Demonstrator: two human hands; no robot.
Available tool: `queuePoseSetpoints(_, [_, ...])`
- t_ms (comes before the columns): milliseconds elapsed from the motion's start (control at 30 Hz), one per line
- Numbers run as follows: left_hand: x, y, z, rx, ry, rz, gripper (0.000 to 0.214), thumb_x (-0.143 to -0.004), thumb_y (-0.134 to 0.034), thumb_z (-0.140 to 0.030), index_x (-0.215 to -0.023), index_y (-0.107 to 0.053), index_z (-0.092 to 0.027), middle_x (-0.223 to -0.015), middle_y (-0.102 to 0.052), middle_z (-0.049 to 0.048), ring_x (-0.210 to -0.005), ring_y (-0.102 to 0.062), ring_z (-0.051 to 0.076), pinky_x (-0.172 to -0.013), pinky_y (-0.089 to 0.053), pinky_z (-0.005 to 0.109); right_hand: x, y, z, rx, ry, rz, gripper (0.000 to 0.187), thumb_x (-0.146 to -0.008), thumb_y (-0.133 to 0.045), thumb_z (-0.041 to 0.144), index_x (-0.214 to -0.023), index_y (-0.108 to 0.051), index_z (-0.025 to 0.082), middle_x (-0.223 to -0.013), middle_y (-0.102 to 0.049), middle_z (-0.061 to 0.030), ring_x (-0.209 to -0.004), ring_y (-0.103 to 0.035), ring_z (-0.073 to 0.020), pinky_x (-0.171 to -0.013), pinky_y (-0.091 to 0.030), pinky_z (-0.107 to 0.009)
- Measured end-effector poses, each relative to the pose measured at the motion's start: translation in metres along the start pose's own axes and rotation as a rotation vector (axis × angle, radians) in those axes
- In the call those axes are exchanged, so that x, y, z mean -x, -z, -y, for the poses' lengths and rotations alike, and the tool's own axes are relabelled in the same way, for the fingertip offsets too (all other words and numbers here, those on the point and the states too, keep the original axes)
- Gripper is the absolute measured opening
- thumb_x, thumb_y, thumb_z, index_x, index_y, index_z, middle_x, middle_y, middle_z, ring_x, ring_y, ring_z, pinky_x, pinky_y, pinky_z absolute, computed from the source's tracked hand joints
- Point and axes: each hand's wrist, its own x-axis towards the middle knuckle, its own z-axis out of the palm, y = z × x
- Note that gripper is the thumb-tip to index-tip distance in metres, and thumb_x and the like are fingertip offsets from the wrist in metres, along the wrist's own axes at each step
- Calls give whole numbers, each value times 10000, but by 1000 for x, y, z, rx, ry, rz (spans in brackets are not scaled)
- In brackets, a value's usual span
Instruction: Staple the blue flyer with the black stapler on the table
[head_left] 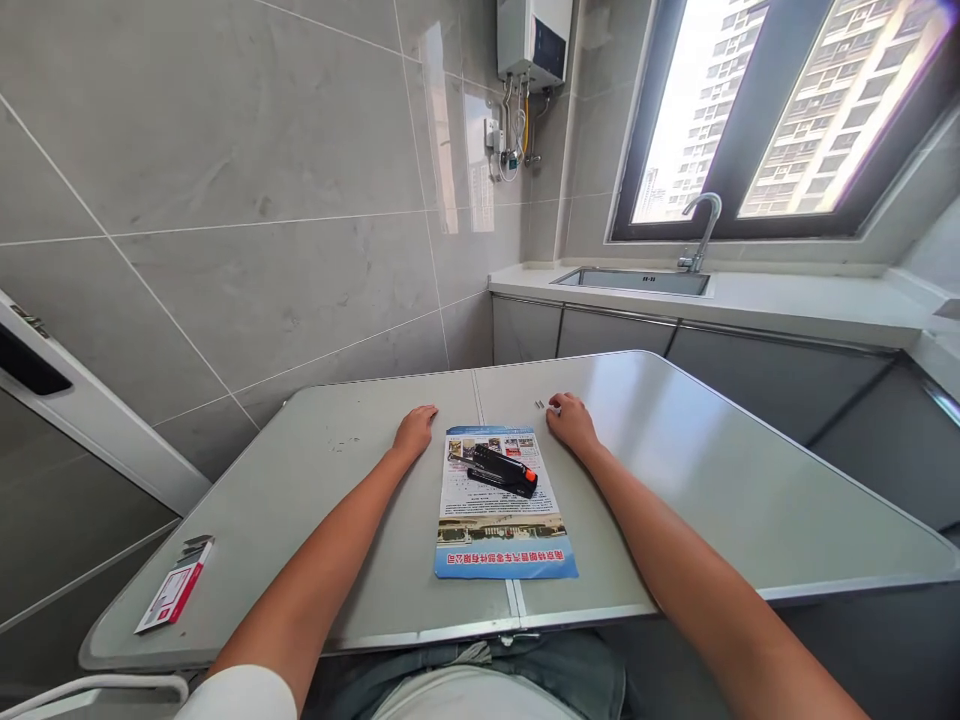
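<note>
A printed flyer (501,528) lies flat in the middle of a grey folding table (697,470). A black stapler with an orange tip (499,468) rests on the flyer's upper part. My left hand (415,431) lies palm down on the table just left of the flyer's top corner, fingers loosely curled and holding nothing. My right hand (571,420) rests on the table just right of the flyer's top edge, fingers curled down. A few small staples (540,404) lie right beside its fingertips.
A red and white staple box (175,588) lies near the table's left front corner. Beyond the table runs a white counter (787,300) with a sink (634,281) and a tap (701,231) under a window. A water heater (534,38) hangs on the tiled wall.
</note>
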Motion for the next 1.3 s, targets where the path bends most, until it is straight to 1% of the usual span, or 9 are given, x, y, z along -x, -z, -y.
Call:
queuePoseSetpoints(300, [71,16,-10,-140,-36,-40,161,-926,-510,-100,-925,-636,-201,-1008,-710,115,-1001,-625,274,-907,-484,399,3,3,5,5,-3,23,246,-923,-513,176,-1091,-693,171,-1160,-677,-136,-1147,-569,-286,-949,-422,-364])
queuePoseSetpoints(467, [89,18,-27,26,-9,-30,106,-1010,-456,-216,-1043,-557,-208,-954,-717,67,-842,-652,211,-784,-491,328,11,5,14,53,-15,28,268,-907,-494,155,-1132,-640,159,-1136,-673,-160,-1138,-545,-311,-922,-415,-393])
queuePoseSetpoints(567, [93,19,-37,211,-55,10,176,-1044,-413,-270,-1119,-561,-213,-914,-701,31,-794,-629,182,-779,-479,304,15,8,19,92,-5,34,237,-898,-484,154,-1096,-613,157,-1140,-657,-179,-1126,-535,-325,-899,-413,-403])
queuePoseSetpoints(767, [104,20,-47,180,-217,30,343,-1052,-328,-187,-1208,-634,-192,-1112,-624,82,-921,-595,186,-886,-474,325,16,25,36,35,26,78,134,-902,-472,180,-950,-596,185,-949,-671,-140,-925,-592,-280,-776,-419,-357])
queuePoseSetpoints(867, [107,19,-52,206,-226,31,379,-1077,-336,-233,-1293,-645,-194,-1111,-604,89,-927,-592,191,-904,-489,330,37,31,58,-78,157,153,210,-984,-451,303,-838,-577,220,-780,-663,-61,-776,-595,-228,-722,-442,-325])
queuePoseSetpoints(967, [106,20,-57,242,-248,22,387,-1080,-366,-256,-1318,-667,-202,-1101,-606,92,-978,-607,199,-934,-499,331,71,33,81,-187,328,228,374,-1066,-363,425,-853,-597,226,-834,-698,-29,-782,-622,-192,-743,-487,-301])
queuePoseSetpoints(1100, [106,24,-59,264,-275,7,345,-1045,-482,-268,-1316,-692,-226,-1137,-680,98,-1028,-639,215,-957,-506,345,102,30,96,-326,556,315,309,-996,-572,504,-1133,-637,234,-1085,-735,-53,-934,-668,-218,-822,-529,-335])
queuePoseSetpoints(1167, [107,26,-59,266,-266,-2,308,-1006,-575,-295,-1278,-708,-235,-1131,-729,83,-1027,-656,222,-971,-504,355,107,29,97,-303,613,327,460,-911,-710,453,-1301,-600,234,-1188,-731,-87,-1012,-679,-261,-875,-533,-379])
queuePoseSetpoints(1300, [109,29,-60,255,-242,42,167,-948,-672,-340,-1053,-765,-249,-1035,-785,39,-946,-691,217,-959,-509,362,109,30,96,-243,676,304,442,-937,-670,312,-1369,-613,243,-1233,-735,-105,-1082,-685,-287,-945,-518,-420])
